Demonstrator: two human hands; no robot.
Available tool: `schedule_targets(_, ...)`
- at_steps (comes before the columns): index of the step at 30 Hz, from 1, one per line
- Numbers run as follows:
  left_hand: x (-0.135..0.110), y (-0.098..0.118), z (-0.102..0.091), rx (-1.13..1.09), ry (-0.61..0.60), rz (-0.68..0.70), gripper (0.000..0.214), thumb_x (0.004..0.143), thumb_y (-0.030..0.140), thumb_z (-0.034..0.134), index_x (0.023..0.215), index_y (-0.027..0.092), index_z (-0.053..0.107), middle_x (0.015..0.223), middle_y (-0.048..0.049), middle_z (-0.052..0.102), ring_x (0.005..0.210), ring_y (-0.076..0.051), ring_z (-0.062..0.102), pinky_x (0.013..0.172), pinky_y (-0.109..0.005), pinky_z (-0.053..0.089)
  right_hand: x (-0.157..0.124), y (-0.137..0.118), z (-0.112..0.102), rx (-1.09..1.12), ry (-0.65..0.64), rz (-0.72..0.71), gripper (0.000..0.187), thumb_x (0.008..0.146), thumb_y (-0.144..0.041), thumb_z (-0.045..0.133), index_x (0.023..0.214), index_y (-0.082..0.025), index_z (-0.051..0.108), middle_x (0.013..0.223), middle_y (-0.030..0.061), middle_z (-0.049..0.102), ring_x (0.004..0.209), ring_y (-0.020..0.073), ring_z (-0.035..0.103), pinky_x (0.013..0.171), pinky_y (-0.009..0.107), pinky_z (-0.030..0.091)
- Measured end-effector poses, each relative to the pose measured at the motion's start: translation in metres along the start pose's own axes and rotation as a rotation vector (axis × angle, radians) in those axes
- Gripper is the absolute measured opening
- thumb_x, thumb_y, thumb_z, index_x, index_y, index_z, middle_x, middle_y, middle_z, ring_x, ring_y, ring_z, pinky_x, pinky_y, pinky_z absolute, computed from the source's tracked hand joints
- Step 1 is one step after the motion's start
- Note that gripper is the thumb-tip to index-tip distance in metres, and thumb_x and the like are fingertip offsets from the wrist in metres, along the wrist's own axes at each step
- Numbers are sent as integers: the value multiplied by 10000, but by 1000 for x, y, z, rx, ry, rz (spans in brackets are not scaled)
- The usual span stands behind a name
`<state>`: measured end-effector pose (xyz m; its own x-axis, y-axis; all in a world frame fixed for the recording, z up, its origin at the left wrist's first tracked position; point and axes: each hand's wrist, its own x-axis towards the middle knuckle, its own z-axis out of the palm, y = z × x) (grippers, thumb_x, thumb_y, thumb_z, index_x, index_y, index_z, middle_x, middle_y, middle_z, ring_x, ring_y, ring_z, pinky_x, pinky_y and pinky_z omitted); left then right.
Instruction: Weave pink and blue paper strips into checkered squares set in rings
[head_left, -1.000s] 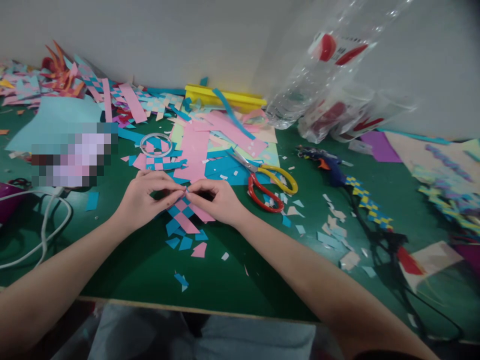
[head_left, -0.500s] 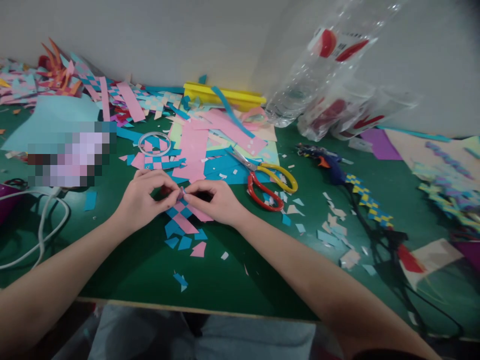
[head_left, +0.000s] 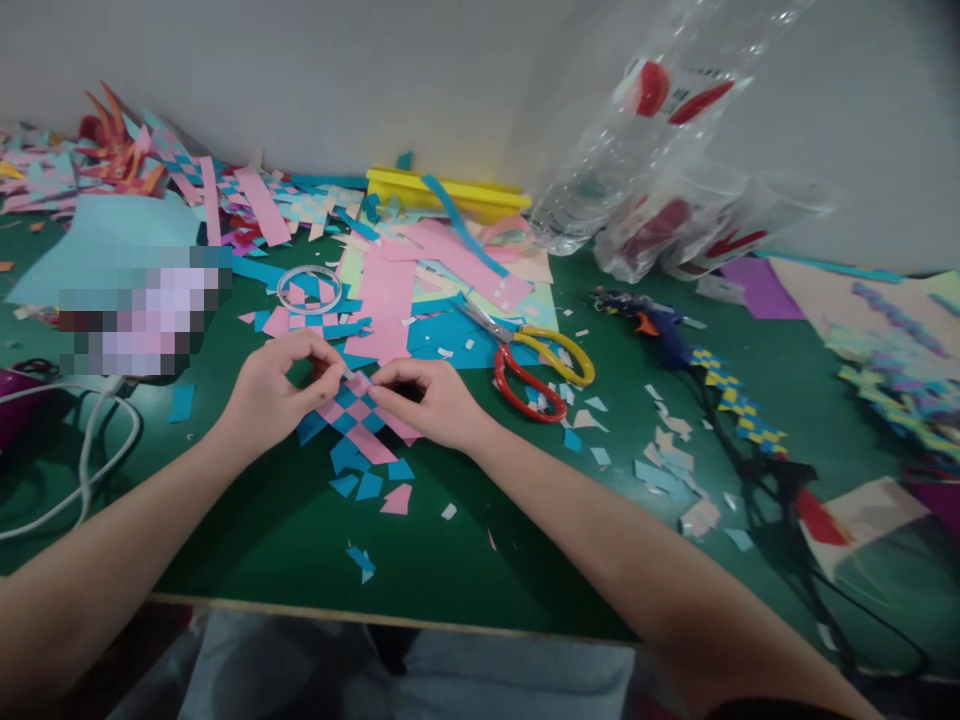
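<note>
A small woven mat of pink and blue paper strips (head_left: 352,415) lies on the green table (head_left: 465,560) between my hands. My left hand (head_left: 274,395) pinches its upper left edge with thumb and fingers closed. Fingers curled, my right hand (head_left: 431,400) presses down on the mat's right side. Loose blue and pink offcuts (head_left: 375,487) lie just below the mat.
Scissors with red and yellow handles (head_left: 536,368) lie right of my hands. A tape ring (head_left: 309,289), pink and blue strips (head_left: 390,290) and a yellow box (head_left: 446,192) sit behind. Plastic bags (head_left: 660,170) lean at the wall. A glue gun (head_left: 660,335) with cable lies right; a white cable (head_left: 82,450) left.
My left hand has drawn back to the left a little, uncovering more of the woven mat. My right hand has stayed on the mat.
</note>
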<state>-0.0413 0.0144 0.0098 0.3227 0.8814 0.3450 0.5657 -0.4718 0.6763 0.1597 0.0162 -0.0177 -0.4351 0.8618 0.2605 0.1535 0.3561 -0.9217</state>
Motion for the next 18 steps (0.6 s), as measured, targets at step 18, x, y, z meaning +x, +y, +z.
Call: schedule_targets(18,4,-8,0,233,115,-80,153,859,313,508,815,206,608,810,-20,627,727,-171,549,700,-318,406,-2,0,-1,-56,-16,10,174,807,-343,601,761,-185,659,728,10,655,668,113,586,615,238,479)
